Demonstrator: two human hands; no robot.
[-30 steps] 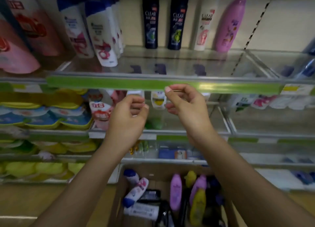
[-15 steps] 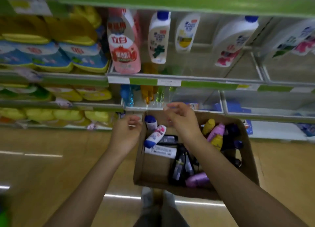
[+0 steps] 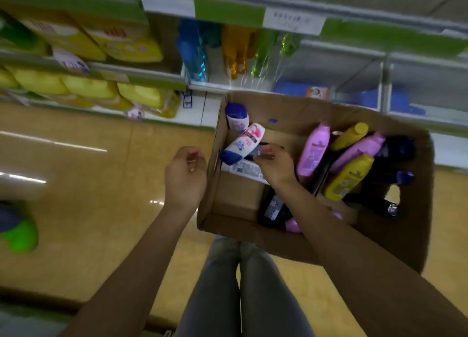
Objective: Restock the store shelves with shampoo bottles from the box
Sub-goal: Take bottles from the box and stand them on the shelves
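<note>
Reaching into the box [image 3: 405,235], the right hand [image 3: 274,163] curls its fingers at a dark bottle by the left wall, though whether it grips it I cannot tell; the left hand [image 3: 184,177] hangs loosely curled, holding nothing, just outside that wall. A hurried pull could topple the white-and-pink bottle [image 3: 243,144] leaning there. Pink bottles [image 3: 314,149], yellow bottles [image 3: 349,177] and dark ones fill the right side
</note>
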